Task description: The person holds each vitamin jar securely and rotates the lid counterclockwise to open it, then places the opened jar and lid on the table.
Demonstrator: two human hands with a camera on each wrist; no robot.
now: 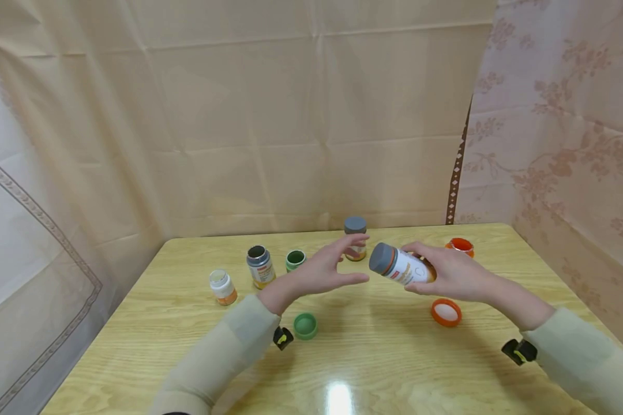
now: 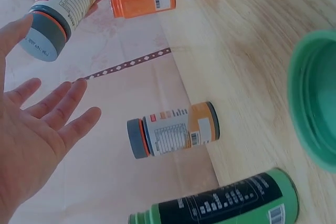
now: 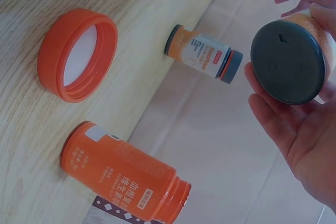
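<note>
My right hand (image 1: 454, 272) gripping a tilted cylindrical bottle (image 1: 406, 267) above the glossy wood-grained counter (image 1: 384, 363), right of centre, my left hand (image 1: 324, 270) spread wide just left of the grey cap (image 1: 381, 258), the bottle's round dark base (image 3: 289, 62) seen only in the right wrist view

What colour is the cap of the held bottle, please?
The cap is grey; it shows best in the left wrist view.

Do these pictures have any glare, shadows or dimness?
Head view: bright glare on the table at the bottom edge, soft shadow beside the right sleeve; left wrist view: dimmer; right wrist view: also dimmer, large print on the orange bottle legible.
</note>
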